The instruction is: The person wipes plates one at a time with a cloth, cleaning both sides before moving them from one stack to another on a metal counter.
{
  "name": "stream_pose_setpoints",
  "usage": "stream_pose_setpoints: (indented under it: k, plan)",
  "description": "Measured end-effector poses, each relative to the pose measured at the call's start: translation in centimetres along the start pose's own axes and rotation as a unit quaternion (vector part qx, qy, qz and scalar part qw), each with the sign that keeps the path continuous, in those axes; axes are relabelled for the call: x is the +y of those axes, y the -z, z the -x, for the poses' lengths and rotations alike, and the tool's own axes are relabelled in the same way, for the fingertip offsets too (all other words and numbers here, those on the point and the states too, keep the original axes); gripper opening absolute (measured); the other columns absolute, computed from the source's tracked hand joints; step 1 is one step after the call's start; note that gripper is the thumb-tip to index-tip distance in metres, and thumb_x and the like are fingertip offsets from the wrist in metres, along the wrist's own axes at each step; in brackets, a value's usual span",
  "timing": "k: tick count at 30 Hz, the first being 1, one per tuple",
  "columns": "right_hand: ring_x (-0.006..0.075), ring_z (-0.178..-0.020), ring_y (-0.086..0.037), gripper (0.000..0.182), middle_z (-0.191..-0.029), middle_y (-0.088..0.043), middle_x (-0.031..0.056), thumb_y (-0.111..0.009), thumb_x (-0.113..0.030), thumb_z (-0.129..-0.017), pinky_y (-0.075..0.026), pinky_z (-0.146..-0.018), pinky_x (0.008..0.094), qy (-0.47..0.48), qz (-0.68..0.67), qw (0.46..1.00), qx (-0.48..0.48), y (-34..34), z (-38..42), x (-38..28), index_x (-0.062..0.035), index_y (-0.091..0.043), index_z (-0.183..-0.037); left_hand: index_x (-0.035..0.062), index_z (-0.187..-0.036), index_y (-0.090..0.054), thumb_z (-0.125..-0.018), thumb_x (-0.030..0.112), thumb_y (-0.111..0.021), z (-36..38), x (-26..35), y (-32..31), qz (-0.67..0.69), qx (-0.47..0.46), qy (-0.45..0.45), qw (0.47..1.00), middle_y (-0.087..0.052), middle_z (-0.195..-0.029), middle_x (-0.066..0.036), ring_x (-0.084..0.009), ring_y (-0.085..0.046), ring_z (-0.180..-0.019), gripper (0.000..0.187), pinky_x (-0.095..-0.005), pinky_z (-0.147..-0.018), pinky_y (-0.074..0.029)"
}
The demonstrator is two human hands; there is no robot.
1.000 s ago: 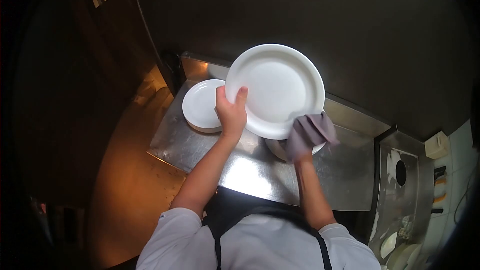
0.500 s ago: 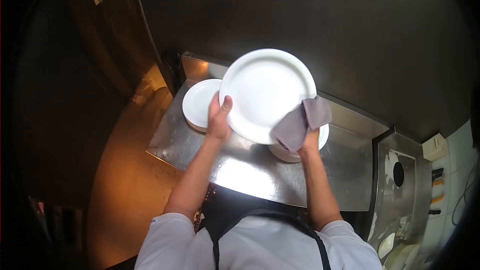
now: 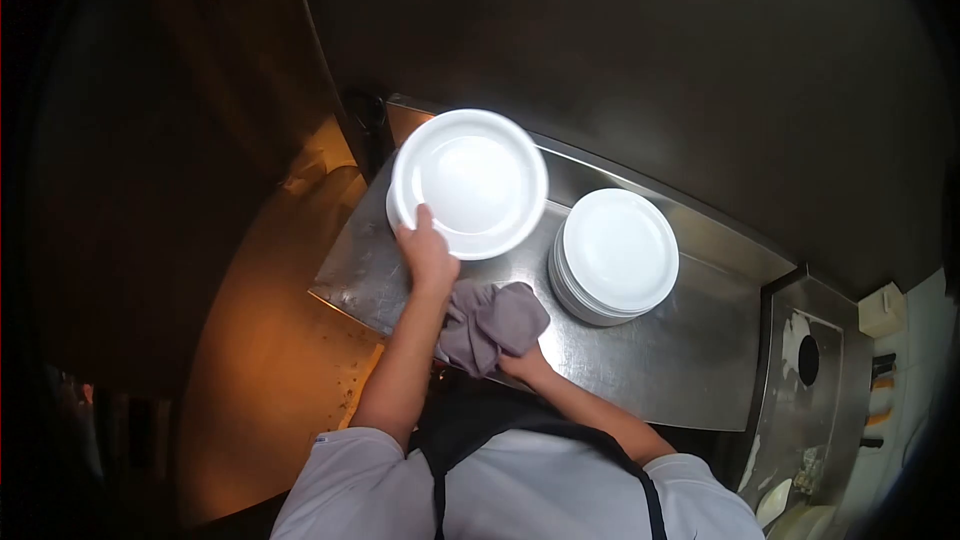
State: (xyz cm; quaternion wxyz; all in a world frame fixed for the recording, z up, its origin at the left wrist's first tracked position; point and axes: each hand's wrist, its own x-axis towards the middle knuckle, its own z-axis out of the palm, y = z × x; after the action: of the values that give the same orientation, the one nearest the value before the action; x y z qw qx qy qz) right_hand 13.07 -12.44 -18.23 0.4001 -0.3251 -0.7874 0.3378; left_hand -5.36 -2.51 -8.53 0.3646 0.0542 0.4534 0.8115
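So we've got two hands busy here. Our left hand has its fingers closed on the near rim of one white plate, thumb lying on top of the rim, and the plate sits over the far left corner of the steel table, right above what looks like a second stack peeking out under its left edge (too hidden to count). Our right hand is down low near our apron, fingers wrapped around one crumpled grey cloth, which bunches up just beside the left wrist. To the right of the held plate, well clear of both hands, there's one stack of white plates on the table; we can see several rims down its side but can't get an exact number. Off the right end of the table there's one steel panel with a round dark hole in it.
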Motion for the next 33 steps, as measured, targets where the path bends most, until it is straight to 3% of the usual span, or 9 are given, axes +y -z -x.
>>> stream_pose_setpoints:
  k: [7, 11, 14, 20, 23, 26, 29, 31, 33]
  plan:
    - [0.0346, -0.132, -0.047, 0.046, -0.137, -0.055, 0.0169, -0.066, -0.025, -0.09, -0.031, -0.114, 0.043, -0.215, -0.248, 0.944, 0.041, 1.2, 1.1, 1.6, -0.0082, -0.058, -0.132, -0.0035, -0.138, -0.041, -0.101, 0.005, -0.044, -3.0, 0.8, 6.8, 0.003, 0.054, -0.045, 0.998, -0.051, -0.137, -0.02, -0.0318, -0.056, -0.121, 0.039, -0.041, -0.1, -0.049]
    - [0.0341, -0.134, -0.045, 0.05, -0.139, -0.054, 0.0174, -0.068, -0.028, -0.089, -0.03, -0.115, 0.0432, -0.212, -0.208, 0.954, 0.031, 2.6, 1.0, 1.3, -0.0082, -0.057, -0.133, -0.0036, -0.14, -0.04, -0.098, 0.0, -0.043, -2.5, 0.7, 6.7, -0.016, 0.096, -0.032, 0.995, -0.05, -0.139, -0.02, -0.0317, -0.055, -0.122, 0.042, -0.0411, -0.104, -0.047]
    - [0.0343, -0.135, -0.045, 0.052, -0.14, -0.053, 0.0173, -0.069, -0.028, -0.088, -0.03, -0.115, 0.043, -0.197, -0.158, 0.967, 0.019, 3.7, 0.6, -0.1, -0.0077, -0.056, -0.134, -0.0054, -0.139, -0.039, -0.095, -0.002, -0.043, -3.0, -0.1, 6.8, -0.006, 0.07, -0.048, 0.996, -0.05, -0.139, -0.02, -0.0312, -0.055, -0.123, 0.044, -0.0409, -0.104, -0.047]
    - [0.0303, -0.136, -0.044, 0.059, -0.143, -0.051, 0.0145, -0.073, -0.027, -0.085, -0.029, -0.116, 0.0416, -0.206, -0.207, 0.956, 0.037, 5.5, 1.5, -0.4, -0.0066, -0.054, -0.137, -0.0083, -0.139, -0.04, -0.094, 0.0, -0.047, -3.9, -2.0, 6.0, -0.132, 0.096, -0.086, 0.983, -0.049, -0.138, -0.024, -0.0328, -0.054, -0.124, 0.046, -0.0397, -0.104, -0.045]
    - [0.0289, -0.136, -0.043, 0.063, -0.144, -0.049, 0.0141, -0.076, -0.027, -0.084, -0.029, -0.116, 0.0411, -0.214, -0.154, 0.96, 0.095, 7.4, 1.7, -1.5, -0.0065, -0.053, -0.138, -0.0092, -0.14, -0.038, -0.094, 0.005, -0.05, -3.9, -3.1, 5.6, -0.235, 0.132, -0.073, 0.96, -0.044, -0.141, -0.029, -0.0368, -0.051, -0.127, 0.051, -0.0413, -0.106, -0.043]
    - [0.0294, -0.137, -0.042, 0.063, -0.145, -0.049, 0.0148, -0.075, -0.027, -0.084, -0.029, -0.117, 0.0408, -0.197, -0.026, 0.975, 0.095, 11.9, 2.1, -1.3, -0.0066, -0.052, -0.139, -0.0086, -0.146, -0.03, -0.095, 0.011, -0.052, -4.2, -4.6, 5.0, -0.322, 0.143, -0.074, 0.933, -0.037, -0.144, -0.032, -0.0409, -0.044, -0.131, 0.059, -0.0442, -0.109, -0.039]
    - [0.0279, -0.133, -0.045, 0.058, -0.141, -0.052, 0.0144, -0.073, -0.026, -0.086, -0.034, -0.113, 0.0376, -0.246, -0.137, 0.947, 0.153, 17.2, 1.8, 0.7, -0.0042, -0.054, -0.136, -0.0067, -0.151, -0.021, -0.097, 0.019, -0.053, -5.2, -5.8, 4.4, -0.36, 0.153, -0.061, 0.918, -0.035, -0.145, -0.031, -0.043, -0.039, -0.135, 0.067, -0.0463, -0.113, -0.034]
    - [0.0269, -0.126, -0.05, 0.049, -0.135, -0.055, 0.0152, -0.07, -0.022, -0.086, -0.04, -0.105, 0.0354, -0.231, -0.138, 0.948, 0.168, 21.5, 0.0, 2.6, -0.002, -0.057, -0.129, -0.0053, -0.152, -0.018, -0.098, 0.022, -0.053, -3.3, -4.8, 3.3, -0.413, 0.184, -0.08, 0.888, -0.036, -0.145, -0.03, -0.0423, -0.037, -0.136, 0.07, -0.0461, -0.115, -0.031]
    - [0.0263, -0.117, -0.056, 0.039, -0.127, -0.06, 0.0168, -0.066, -0.015, -0.085, -0.045, -0.096, 0.035, -0.193, 0.062, 0.967, 0.156, 25.8, -3.2, 3.8, 0.0005, -0.06, -0.12, -0.0041, -0.153, -0.016, -0.099, 0.024, -0.054, -1.2, -4.1, 2.4, -0.43, 0.169, -0.14, 0.876, -0.036, -0.145, -0.03, -0.0416, -0.036, -0.138, 0.072, -0.0461, -0.115, -0.03]
